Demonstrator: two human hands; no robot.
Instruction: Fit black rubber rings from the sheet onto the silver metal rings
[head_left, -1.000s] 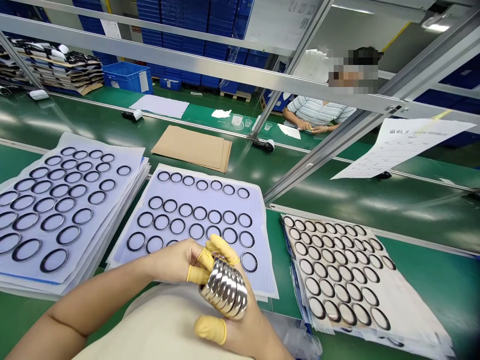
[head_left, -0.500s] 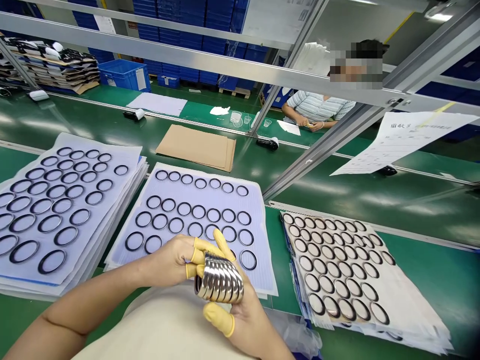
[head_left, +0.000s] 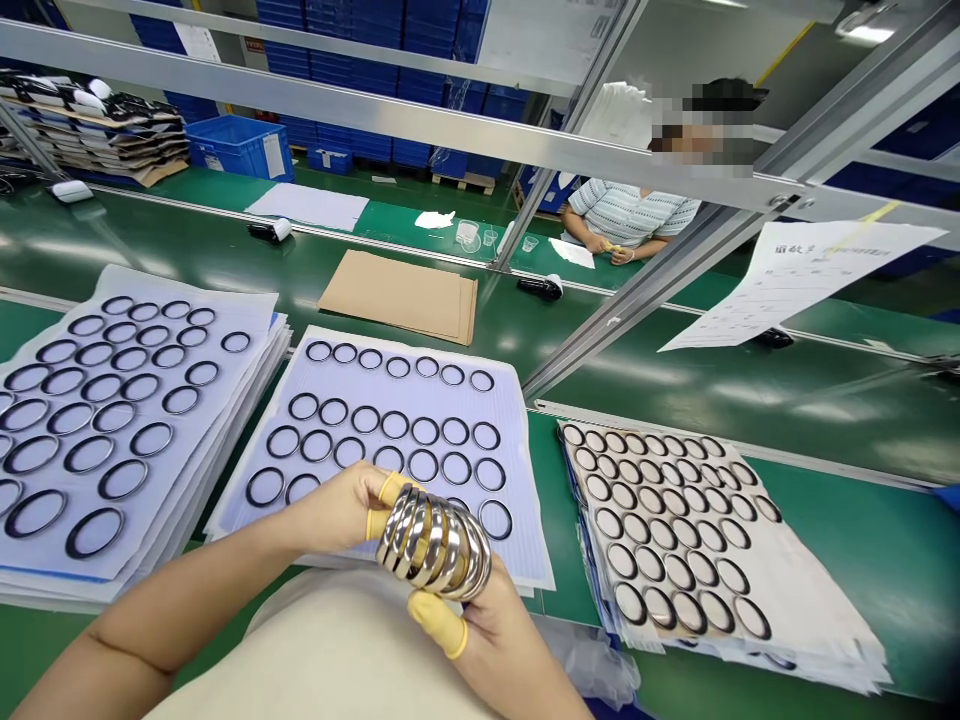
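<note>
A row of shiny metal rings (head_left: pixel 433 545) sits fanned apart at the front middle, above my lap. My right hand (head_left: pixel 495 630) holds the rings, its thumb in a yellow finger cot along their lower side; yellow shows through the rings, where its other fingers are mostly hidden. At the left end of the row, my left hand (head_left: pixel 341 512) pinches the rings with fingers in yellow cots. Just behind the hands lies a white sheet (head_left: pixel 405 395) bearing spaced rows of dark-edged rings, partly covered by my hands.
A stack of sheets with rings (head_left: pixel 184 385) lies to the left. On the right stands another ring-covered stack (head_left: pixel 810 600). Brown cardboard (head_left: pixel 397 295) lies behind the middle sheet. A metal frame post (head_left: pixel 592 310) slants up ahead; a person (head_left: pixel 634 220) sits beyond it.
The rings, packed closely side by side before, are now spread apart and tilted. My left hand has shifted slightly left and up, and the right fingers that stuck out above are now hidden.
</note>
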